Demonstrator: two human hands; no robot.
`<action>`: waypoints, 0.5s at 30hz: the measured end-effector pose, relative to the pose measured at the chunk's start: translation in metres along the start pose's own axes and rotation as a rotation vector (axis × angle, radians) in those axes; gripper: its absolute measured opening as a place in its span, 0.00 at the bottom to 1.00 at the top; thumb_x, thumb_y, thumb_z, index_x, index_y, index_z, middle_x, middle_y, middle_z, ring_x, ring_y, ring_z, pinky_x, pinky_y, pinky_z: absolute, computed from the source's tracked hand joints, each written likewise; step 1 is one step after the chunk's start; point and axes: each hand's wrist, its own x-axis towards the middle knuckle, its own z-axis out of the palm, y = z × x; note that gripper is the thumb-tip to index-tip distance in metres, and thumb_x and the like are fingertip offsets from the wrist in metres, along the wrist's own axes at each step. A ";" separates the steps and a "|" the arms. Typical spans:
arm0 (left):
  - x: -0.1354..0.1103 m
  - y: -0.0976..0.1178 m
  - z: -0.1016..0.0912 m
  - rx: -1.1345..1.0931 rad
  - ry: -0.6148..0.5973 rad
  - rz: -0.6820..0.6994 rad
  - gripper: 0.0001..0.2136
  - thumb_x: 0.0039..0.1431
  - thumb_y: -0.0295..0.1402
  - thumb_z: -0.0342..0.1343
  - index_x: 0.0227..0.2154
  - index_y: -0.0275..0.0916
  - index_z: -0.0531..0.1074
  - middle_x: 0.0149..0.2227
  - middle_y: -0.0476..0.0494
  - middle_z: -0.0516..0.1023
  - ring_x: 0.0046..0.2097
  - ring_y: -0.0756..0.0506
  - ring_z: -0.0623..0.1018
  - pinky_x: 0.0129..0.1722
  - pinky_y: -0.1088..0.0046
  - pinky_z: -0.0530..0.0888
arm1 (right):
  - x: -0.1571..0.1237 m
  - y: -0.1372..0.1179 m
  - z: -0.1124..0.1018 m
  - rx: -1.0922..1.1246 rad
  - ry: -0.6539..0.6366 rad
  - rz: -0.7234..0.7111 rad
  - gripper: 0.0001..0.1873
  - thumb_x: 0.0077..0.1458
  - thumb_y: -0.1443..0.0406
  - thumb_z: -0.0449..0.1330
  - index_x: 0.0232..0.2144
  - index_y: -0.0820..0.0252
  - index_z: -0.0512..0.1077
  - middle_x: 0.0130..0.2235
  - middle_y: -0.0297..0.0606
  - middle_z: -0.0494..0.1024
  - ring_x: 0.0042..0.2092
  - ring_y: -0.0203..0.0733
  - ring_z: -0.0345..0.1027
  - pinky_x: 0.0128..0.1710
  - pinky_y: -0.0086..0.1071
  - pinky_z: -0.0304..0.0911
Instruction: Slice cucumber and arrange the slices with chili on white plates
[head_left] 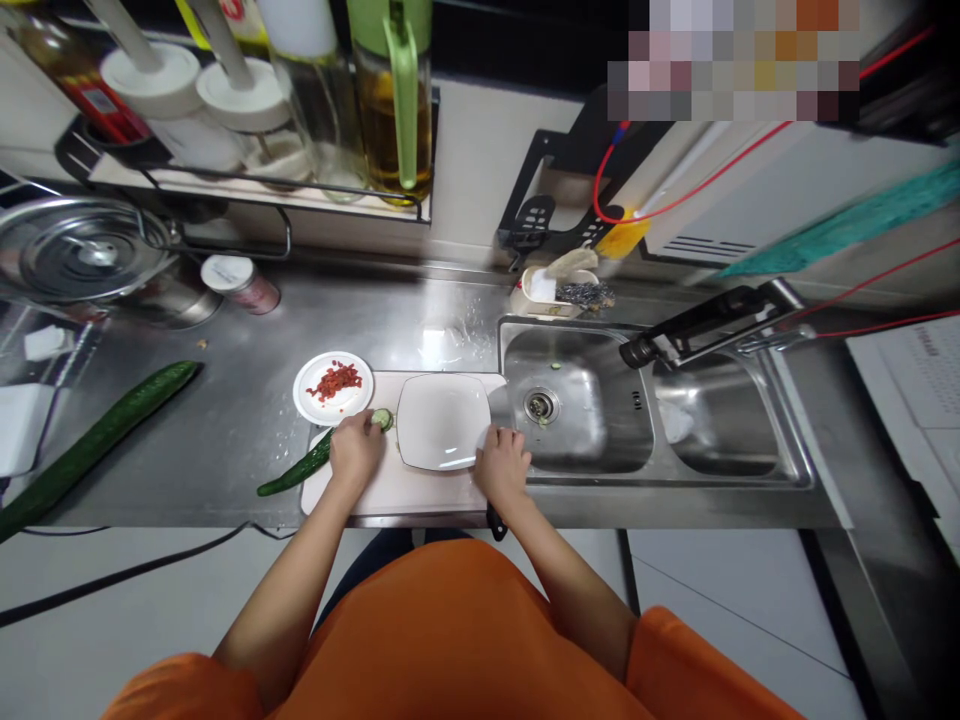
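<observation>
On a pale cutting board stands a white square plate with nothing on it. My left hand is closed around the cut end of a cucumber, and pale green cucumber slices show at its fingertips. My right hand grips the plate's right edge, fingers curled. Beneath that hand lies a knife, its blade beyond the fingers and its black handle at the counter's front edge. A round white plate with chopped red pieces touches the board's far left corner.
A whole cucumber lies on the steel counter at left, near a lidded pot and a small canister. To the right is a double sink with a black device over it. A bottle rack hangs above.
</observation>
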 end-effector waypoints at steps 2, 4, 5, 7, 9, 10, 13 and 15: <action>0.001 0.000 -0.001 0.021 -0.012 0.001 0.15 0.56 0.35 0.49 0.44 0.41 0.74 0.41 0.39 0.76 0.42 0.41 0.75 0.43 0.68 0.68 | 0.000 0.000 0.000 -0.002 -0.003 0.002 0.24 0.58 0.66 0.48 0.56 0.67 0.60 0.50 0.54 0.64 0.52 0.53 0.52 0.43 0.40 0.54; 0.001 0.001 -0.001 0.045 -0.010 0.003 0.15 0.56 0.35 0.48 0.44 0.42 0.74 0.41 0.38 0.76 0.42 0.41 0.74 0.42 0.67 0.68 | 0.000 0.000 0.001 -0.003 0.002 0.003 0.24 0.58 0.66 0.48 0.56 0.66 0.60 0.50 0.53 0.65 0.52 0.53 0.52 0.43 0.40 0.54; 0.000 0.001 -0.001 0.058 -0.006 0.006 0.15 0.56 0.35 0.48 0.45 0.42 0.73 0.41 0.38 0.75 0.42 0.40 0.74 0.42 0.67 0.68 | 0.000 0.000 0.001 -0.002 0.006 0.000 0.23 0.58 0.65 0.48 0.56 0.65 0.60 0.50 0.53 0.65 0.52 0.53 0.52 0.43 0.40 0.54; -0.001 0.003 -0.002 0.080 0.005 0.014 0.15 0.56 0.34 0.48 0.45 0.42 0.73 0.41 0.38 0.75 0.42 0.40 0.74 0.42 0.66 0.68 | 0.001 0.000 0.001 -0.002 0.012 -0.003 0.24 0.58 0.65 0.48 0.56 0.65 0.60 0.50 0.53 0.65 0.52 0.53 0.52 0.44 0.40 0.54; -0.002 0.004 -0.002 0.082 0.024 0.022 0.15 0.56 0.34 0.48 0.44 0.42 0.73 0.40 0.38 0.75 0.41 0.40 0.74 0.41 0.66 0.68 | 0.001 0.000 0.002 -0.002 0.007 -0.002 0.24 0.58 0.65 0.49 0.56 0.65 0.60 0.50 0.53 0.65 0.52 0.53 0.52 0.44 0.40 0.54; -0.003 0.005 -0.002 0.071 0.035 0.020 0.14 0.56 0.34 0.48 0.43 0.41 0.73 0.40 0.39 0.75 0.41 0.41 0.74 0.41 0.67 0.68 | 0.001 0.000 0.002 -0.001 0.001 0.000 0.24 0.58 0.65 0.49 0.56 0.66 0.60 0.50 0.53 0.64 0.52 0.53 0.52 0.44 0.40 0.54; -0.002 0.003 -0.002 -0.010 0.043 -0.010 0.12 0.54 0.34 0.50 0.40 0.42 0.73 0.38 0.41 0.76 0.39 0.42 0.75 0.39 0.68 0.68 | 0.001 0.000 0.001 0.006 -0.010 0.005 0.24 0.57 0.65 0.49 0.56 0.66 0.60 0.50 0.54 0.64 0.53 0.53 0.51 0.44 0.41 0.54; 0.001 0.000 -0.002 -0.081 0.026 -0.040 0.10 0.53 0.35 0.51 0.37 0.42 0.73 0.36 0.44 0.77 0.38 0.43 0.75 0.38 0.70 0.68 | 0.001 0.000 0.000 0.010 -0.012 0.010 0.24 0.57 0.65 0.49 0.56 0.65 0.60 0.50 0.53 0.64 0.53 0.53 0.50 0.44 0.41 0.54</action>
